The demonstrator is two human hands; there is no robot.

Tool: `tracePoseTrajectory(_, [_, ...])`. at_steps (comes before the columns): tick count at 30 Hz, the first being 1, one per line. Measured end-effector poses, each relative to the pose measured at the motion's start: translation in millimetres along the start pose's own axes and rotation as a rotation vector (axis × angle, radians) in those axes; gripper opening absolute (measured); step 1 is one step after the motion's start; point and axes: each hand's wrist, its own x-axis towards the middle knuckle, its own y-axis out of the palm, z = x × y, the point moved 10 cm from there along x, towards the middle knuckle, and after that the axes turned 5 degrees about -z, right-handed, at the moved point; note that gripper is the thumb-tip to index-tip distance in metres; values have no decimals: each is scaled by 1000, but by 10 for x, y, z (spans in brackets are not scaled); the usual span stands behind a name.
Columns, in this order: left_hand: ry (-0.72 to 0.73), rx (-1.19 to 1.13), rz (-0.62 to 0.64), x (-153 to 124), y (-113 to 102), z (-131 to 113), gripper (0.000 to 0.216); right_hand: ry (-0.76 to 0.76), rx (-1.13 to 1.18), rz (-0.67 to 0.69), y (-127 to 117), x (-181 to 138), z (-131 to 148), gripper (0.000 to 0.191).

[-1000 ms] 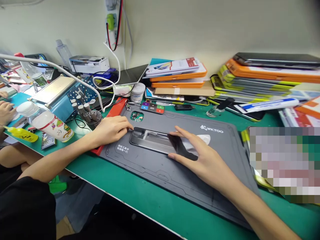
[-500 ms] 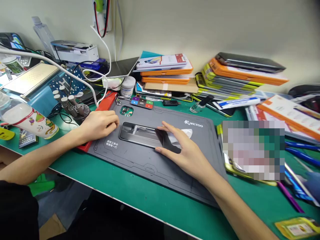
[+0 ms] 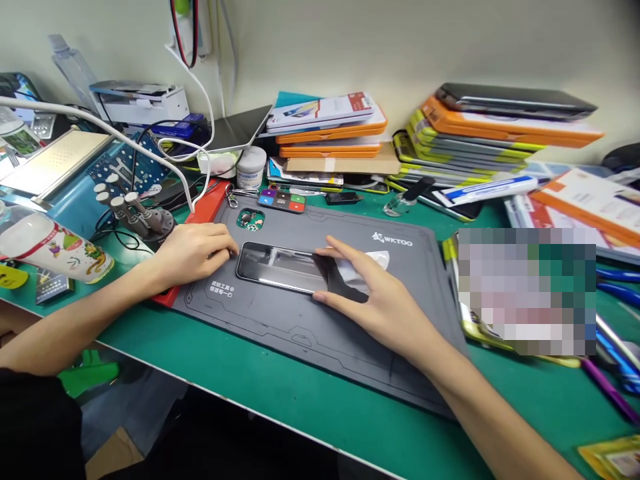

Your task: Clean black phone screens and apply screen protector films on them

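Note:
A smartphone (image 3: 277, 267) with a dark glossy screen lies on a grey work mat (image 3: 280, 327). My right hand (image 3: 383, 297) spans its right end, thumb on the near long edge and index finger on the far one. A black patch (image 3: 343, 283) shows at that end, under the hand; what it is I cannot tell. Beyond the fingers lies a crumpled white piece (image 3: 367, 263), partly covered. My left hand (image 3: 197, 253) rests at the mat's left side, fingers loosely bent and tips just short of the phone's left end. Nothing shows in it.
Along the wall stand stacks of orange and yellow-green cases (image 3: 333, 140). A glass bottle with a black cap (image 3: 403, 200) and a white jar (image 3: 251, 170) stand behind the mat. To the left are a screwdriver holder (image 3: 145, 217), a drink bottle (image 3: 60, 247) and white cable (image 3: 145, 150).
The view has shifted slightly. My left fingers have loosened a little from a tighter curl. My right hand keeps its hold at the phone's right end.

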Motion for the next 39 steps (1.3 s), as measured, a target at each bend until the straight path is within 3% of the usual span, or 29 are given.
tracePoseTrajectory(8, [143,76,-159,-34,-174,-179,30,2,0,-28,8,-8,-64,80])
tracePoseTrajectory(20, [124,34,-160,-40,-142,-130,24,31,-3,9,21,11,-82,83])
tracePoseTrajectory(25, [300,12,-226,-68,-248,-315,25,32,3,3,23,12,-88,83])
tracePoseTrajectory(29, [436,45,-162,-99,-216,-446,26,35,16,-2,19,15,-95,81])
tracePoseTrajectory(34, [448,31,-76,-114,-132,-435,27,26,15,-15,9,17,-91,81])
tracePoseTrajectory(39, [452,51,-80,-114,-129,-441,26,33,12,-1,20,12,-94,81])
